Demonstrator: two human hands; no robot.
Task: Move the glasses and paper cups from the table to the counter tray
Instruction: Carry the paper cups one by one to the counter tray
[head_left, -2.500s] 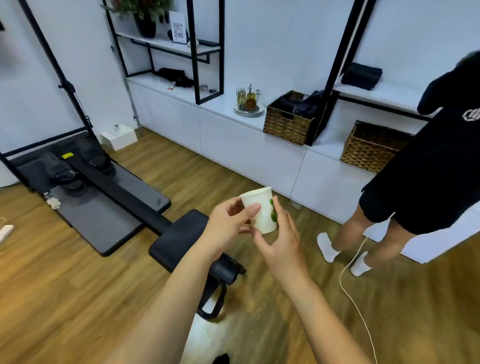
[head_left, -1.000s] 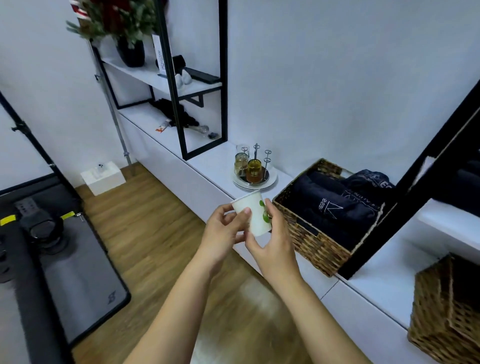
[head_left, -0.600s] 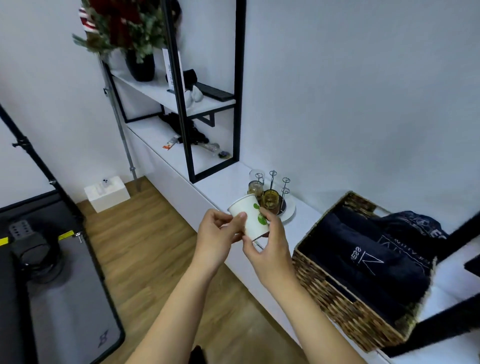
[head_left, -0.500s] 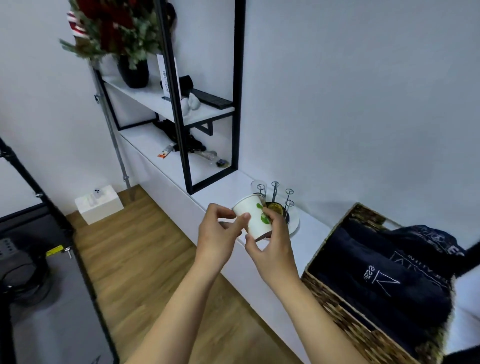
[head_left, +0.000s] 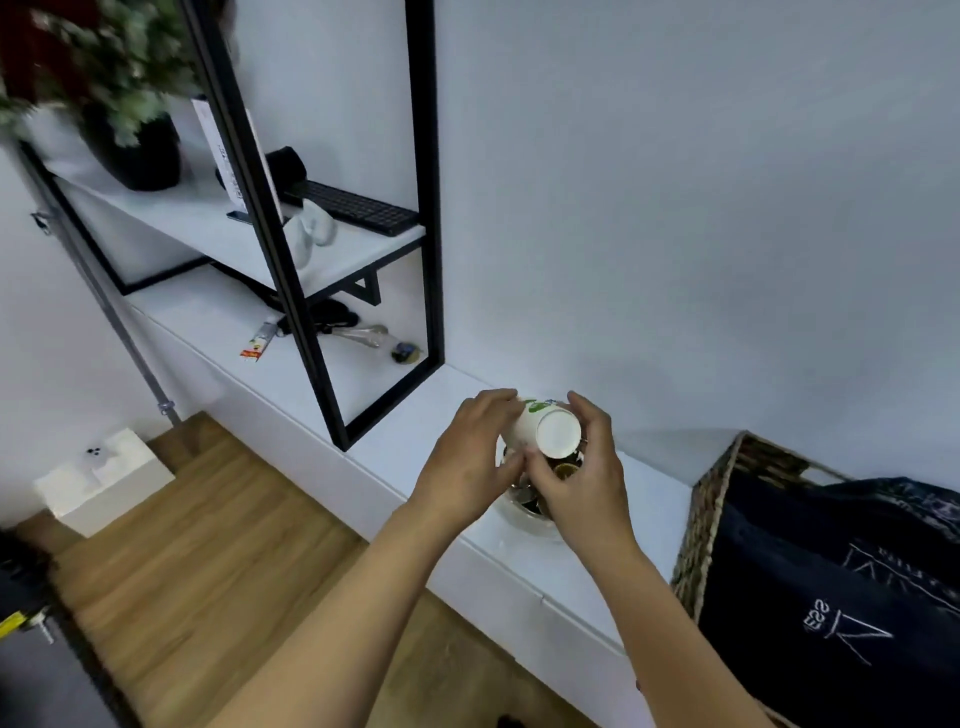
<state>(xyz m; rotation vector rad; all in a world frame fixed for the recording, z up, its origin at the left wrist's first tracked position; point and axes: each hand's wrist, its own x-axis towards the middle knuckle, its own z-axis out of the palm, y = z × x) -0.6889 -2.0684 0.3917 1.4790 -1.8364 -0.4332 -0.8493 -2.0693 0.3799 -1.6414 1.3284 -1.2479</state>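
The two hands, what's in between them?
In the head view, a white paper cup with green print sits between the left hand and the right hand, its bottom facing the camera, over the tray on the counter.

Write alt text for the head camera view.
Both hands, left hand and right hand, hold a white paper cup upside down over a round tray of amber glasses on a white counter. A wicker basket of dark fabric sits to the right.
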